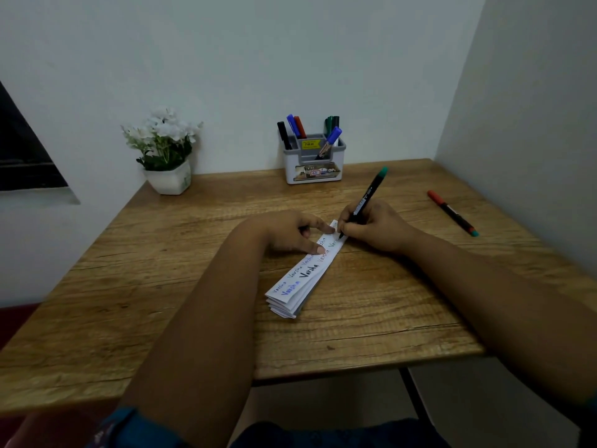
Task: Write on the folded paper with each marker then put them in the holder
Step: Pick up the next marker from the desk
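Observation:
A long folded white paper lies diagonally on the wooden table, with words written along it in several colours. My left hand presses on the paper's far part with thumb and fingertips. My right hand grips a black marker with a green end, its tip touching the paper's far end. A second marker with a red cap lies on the table at the right. The grey and white holder stands at the back against the wall with several markers in it.
A white pot of white flowers stands at the back left of the table. Walls close the table in at the back and on the right. The table's front edge runs just below my forearms.

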